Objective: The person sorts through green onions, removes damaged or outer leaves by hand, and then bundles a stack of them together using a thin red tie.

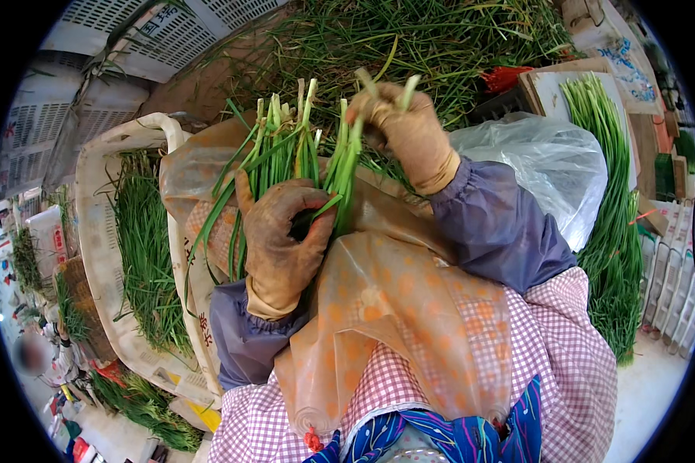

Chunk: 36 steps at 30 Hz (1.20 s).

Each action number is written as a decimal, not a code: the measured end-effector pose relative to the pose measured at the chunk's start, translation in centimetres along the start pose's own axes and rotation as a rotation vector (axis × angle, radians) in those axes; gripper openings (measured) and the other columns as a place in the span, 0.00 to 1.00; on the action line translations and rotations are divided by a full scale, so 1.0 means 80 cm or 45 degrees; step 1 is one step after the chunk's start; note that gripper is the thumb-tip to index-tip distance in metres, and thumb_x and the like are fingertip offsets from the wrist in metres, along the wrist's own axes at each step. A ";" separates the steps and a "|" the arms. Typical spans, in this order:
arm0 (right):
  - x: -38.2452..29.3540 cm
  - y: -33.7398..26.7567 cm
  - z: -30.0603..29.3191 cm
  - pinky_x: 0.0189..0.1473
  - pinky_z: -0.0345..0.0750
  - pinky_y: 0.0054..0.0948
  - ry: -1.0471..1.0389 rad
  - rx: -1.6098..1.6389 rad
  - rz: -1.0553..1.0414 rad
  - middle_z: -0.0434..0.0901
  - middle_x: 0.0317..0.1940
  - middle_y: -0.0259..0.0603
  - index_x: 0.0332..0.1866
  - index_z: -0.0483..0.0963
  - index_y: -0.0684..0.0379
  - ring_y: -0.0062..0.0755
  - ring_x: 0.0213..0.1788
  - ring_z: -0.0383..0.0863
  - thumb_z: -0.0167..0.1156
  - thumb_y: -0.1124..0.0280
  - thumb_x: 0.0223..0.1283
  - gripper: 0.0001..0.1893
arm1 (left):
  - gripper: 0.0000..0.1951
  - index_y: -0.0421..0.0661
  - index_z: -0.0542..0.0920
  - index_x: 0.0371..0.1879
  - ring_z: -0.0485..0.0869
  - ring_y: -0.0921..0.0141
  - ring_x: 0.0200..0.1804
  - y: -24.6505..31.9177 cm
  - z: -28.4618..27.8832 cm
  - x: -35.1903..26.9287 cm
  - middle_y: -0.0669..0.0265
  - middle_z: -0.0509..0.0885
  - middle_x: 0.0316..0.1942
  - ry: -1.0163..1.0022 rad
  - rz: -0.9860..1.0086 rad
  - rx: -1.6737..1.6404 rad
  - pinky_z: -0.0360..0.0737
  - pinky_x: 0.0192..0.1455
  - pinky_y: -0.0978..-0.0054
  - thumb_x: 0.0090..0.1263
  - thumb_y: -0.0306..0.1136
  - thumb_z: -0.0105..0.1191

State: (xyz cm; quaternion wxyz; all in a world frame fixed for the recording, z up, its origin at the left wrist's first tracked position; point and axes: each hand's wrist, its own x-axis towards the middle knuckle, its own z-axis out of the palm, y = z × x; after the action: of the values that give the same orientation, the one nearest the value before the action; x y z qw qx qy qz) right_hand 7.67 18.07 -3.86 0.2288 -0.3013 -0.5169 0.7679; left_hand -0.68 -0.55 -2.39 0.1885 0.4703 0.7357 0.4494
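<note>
My left hand [286,240], in a soiled tan rubber glove, grips a bunch of green garlic chives [278,156], whose pale cut ends point away from me. A few stalks [346,168] lean apart at the bunch's right side. My right hand [402,130], gloved alike and slightly blurred, is raised to the upper right of the bunch, with pale stalk ends between its fingers. Beneath both hands, a translucent plastic apron with orange spots [405,289] covers my lap.
At left stands a white plastic basket [101,231] holding loose chives [147,254]. Loose greens [428,40] are heaped beyond my hands. To the right are a clear plastic bag [533,156] and long tidy chives [608,249] on a board. Perforated crates [168,46] stand upper left; people are far left.
</note>
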 end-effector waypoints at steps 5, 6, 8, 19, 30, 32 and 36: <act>0.041 -0.024 -0.082 0.14 0.56 0.14 0.311 -0.038 -0.218 0.74 0.20 0.30 0.32 0.77 0.58 0.11 0.15 0.63 0.53 0.61 0.64 0.12 | 0.07 0.49 0.80 0.29 0.81 0.66 0.40 0.007 -0.001 0.000 0.65 0.82 0.33 0.012 -0.021 0.046 0.37 0.70 0.47 0.50 0.26 0.62; 0.030 -0.034 -0.067 0.16 0.59 0.13 0.149 -0.128 -0.014 0.74 0.22 0.29 0.35 0.77 0.58 0.10 0.17 0.65 0.54 0.61 0.63 0.12 | 0.07 0.49 0.81 0.29 0.81 0.66 0.41 0.005 -0.001 -0.002 0.65 0.82 0.33 0.033 -0.016 0.074 0.37 0.70 0.47 0.50 0.27 0.62; 0.015 -0.010 -0.045 0.29 0.71 0.13 -0.317 -0.172 -0.041 0.76 0.27 0.30 0.44 0.77 0.59 0.12 0.29 0.73 0.59 0.62 0.59 0.13 | 0.07 0.49 0.81 0.28 0.81 0.65 0.41 0.007 0.001 0.001 0.65 0.82 0.32 0.037 0.004 0.090 0.38 0.70 0.47 0.50 0.27 0.62; 0.074 -0.116 -0.175 0.21 0.65 0.22 0.772 -0.701 -1.473 0.72 0.20 0.29 0.29 0.74 0.58 0.17 0.18 0.64 0.51 0.63 0.67 0.13 | 0.09 0.40 0.81 0.33 0.80 0.61 0.43 0.010 -0.006 0.003 0.58 0.82 0.34 -0.082 0.123 0.213 0.74 0.48 0.68 0.55 0.28 0.62; 0.019 0.040 -0.038 0.12 0.50 0.19 -0.383 0.000 0.655 0.64 0.12 0.26 0.35 0.74 0.57 0.14 0.09 0.55 0.63 0.65 0.58 0.08 | 0.09 0.45 0.82 0.35 0.81 0.62 0.40 0.004 0.008 0.001 0.59 0.82 0.34 0.106 -0.047 0.144 0.68 0.57 0.66 0.55 0.28 0.62; 0.014 0.034 -0.034 0.12 0.51 0.18 -0.412 0.024 0.616 0.65 0.12 0.26 0.35 0.74 0.57 0.14 0.10 0.56 0.63 0.65 0.58 0.08 | 0.11 0.44 0.82 0.37 0.81 0.61 0.40 0.004 0.008 0.000 0.59 0.82 0.35 0.113 -0.084 0.066 0.69 0.56 0.68 0.54 0.30 0.63; -0.005 0.006 -0.022 0.13 0.55 0.16 -0.482 0.030 0.377 0.69 0.15 0.26 0.34 0.74 0.57 0.12 0.12 0.61 0.63 0.66 0.57 0.08 | 0.19 0.43 0.81 0.41 0.81 0.62 0.38 0.031 0.005 0.011 0.59 0.82 0.33 0.032 -0.148 0.195 0.63 0.61 0.65 0.52 0.37 0.66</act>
State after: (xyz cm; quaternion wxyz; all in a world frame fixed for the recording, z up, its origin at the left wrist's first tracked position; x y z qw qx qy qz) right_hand 9.19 18.80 -4.71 0.0163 -0.2219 -0.4916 0.8419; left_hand 0.46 0.77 -0.41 0.1686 0.4340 0.7963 0.3861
